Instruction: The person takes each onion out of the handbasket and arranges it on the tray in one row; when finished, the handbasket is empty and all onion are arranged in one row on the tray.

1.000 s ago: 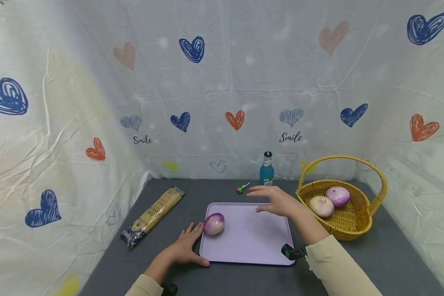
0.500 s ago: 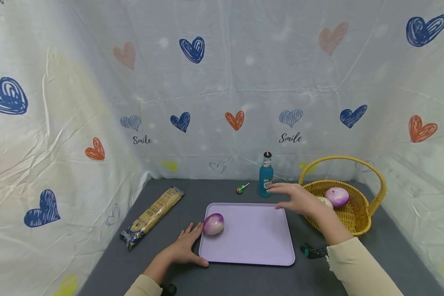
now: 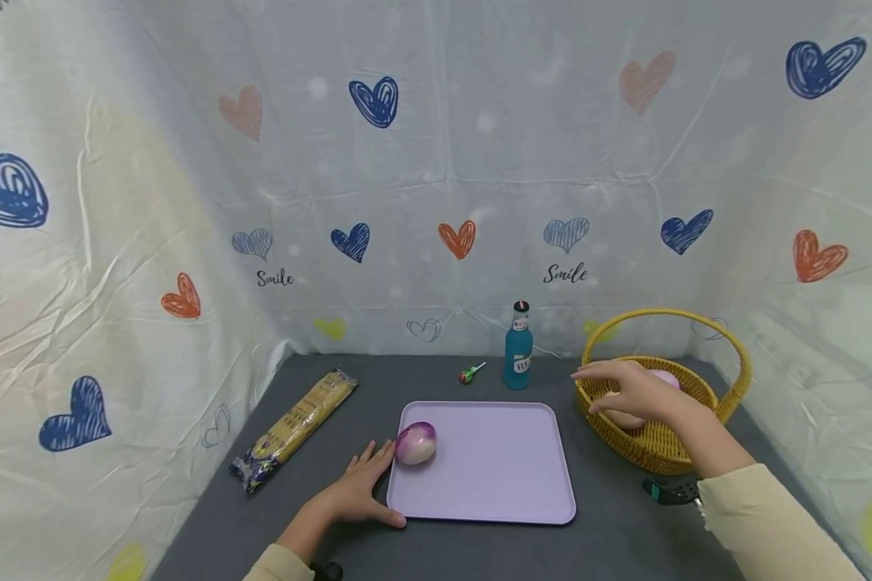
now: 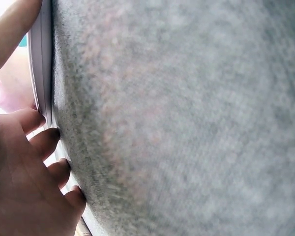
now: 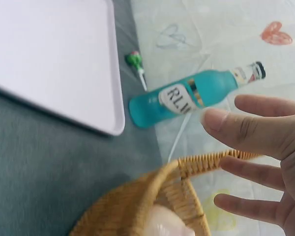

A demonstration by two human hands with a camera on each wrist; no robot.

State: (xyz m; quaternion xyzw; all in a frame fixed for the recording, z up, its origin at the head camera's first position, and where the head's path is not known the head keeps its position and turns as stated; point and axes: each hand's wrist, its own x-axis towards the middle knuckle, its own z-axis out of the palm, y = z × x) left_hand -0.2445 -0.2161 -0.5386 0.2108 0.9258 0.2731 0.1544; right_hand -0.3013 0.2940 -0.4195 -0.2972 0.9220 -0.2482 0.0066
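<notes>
On the left side of the lilac tray (image 3: 494,468) lies a purple-and-white onion (image 3: 416,443). My left hand (image 3: 356,490) rests at the tray's left edge with fingers spread, fingertips close beside that onion; the left wrist view shows the tray rim (image 4: 41,59) by the thumb and fingers. Over the near left part of the yellow wicker basket (image 3: 654,452) hovers my right hand (image 3: 635,389), fingers loosely extended and holding nothing. It partly covers a pale onion (image 3: 623,419) and a purple onion (image 3: 666,377) inside the basket.
A blue bottle (image 3: 518,351) stands behind the tray, with a lollipop (image 3: 471,373) lying to its left. A long yellow packet, which looks like pasta (image 3: 294,432), lies at the left of the grey table. A heart-printed curtain (image 3: 407,161) encloses the back and sides.
My right hand has moved right, from above the tray past the bottle to over the basket. The left hand and the onion on the tray stay in place.
</notes>
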